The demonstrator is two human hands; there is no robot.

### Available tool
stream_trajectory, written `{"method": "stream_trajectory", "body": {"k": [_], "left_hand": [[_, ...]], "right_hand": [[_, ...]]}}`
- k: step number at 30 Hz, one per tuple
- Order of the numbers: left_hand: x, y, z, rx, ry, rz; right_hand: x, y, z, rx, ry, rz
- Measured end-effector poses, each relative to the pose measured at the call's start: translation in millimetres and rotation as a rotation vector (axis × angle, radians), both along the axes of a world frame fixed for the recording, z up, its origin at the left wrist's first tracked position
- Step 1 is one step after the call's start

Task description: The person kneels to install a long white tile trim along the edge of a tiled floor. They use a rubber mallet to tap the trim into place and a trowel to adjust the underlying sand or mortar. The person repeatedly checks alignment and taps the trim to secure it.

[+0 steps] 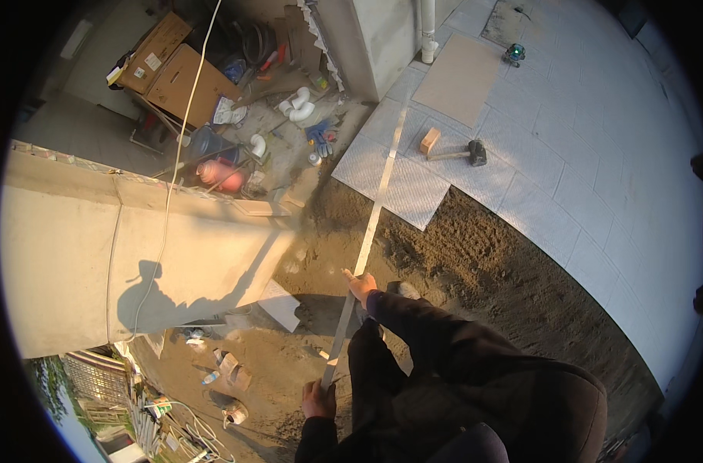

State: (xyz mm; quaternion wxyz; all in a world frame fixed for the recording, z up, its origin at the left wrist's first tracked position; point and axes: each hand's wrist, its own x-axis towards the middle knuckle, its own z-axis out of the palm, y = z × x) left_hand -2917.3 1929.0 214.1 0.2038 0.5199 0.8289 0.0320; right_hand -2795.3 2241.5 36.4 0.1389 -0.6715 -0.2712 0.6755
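Note:
A long, narrow metal straightedge (373, 220) runs from near my body away over the bare sand bed (467, 239), its far part lying over the laid grey paving tiles (409, 185). My right hand (360, 287) is closed round its middle stretch. At the near end, my left hand (319, 400) grips it with the fingers curled. On the tiles to the right of the bar's far part lie a black-headed mallet (476, 153) with a pale handle and a small wooden block (430, 140).
A green-lit device, likely a laser level (513, 54), stands on the tiles beside a loose beige slab (459, 77). A low wall (66, 247) borders the left. Beyond it are cardboard boxes (185, 81), white pipe fittings (299, 104) and blue gloves (320, 137). A cut tile (279, 305) lies by the wall.

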Motion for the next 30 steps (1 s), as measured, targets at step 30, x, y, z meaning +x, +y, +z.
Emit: {"method": "stream_trajectory", "body": {"k": [30], "left_hand": [[-377.3, 280.3, -411.2, -0.095, -0.062, -0.192]], "right_hand": [[84.3, 399.5, -401.0, 0.809, -0.897, 0.201]]}}
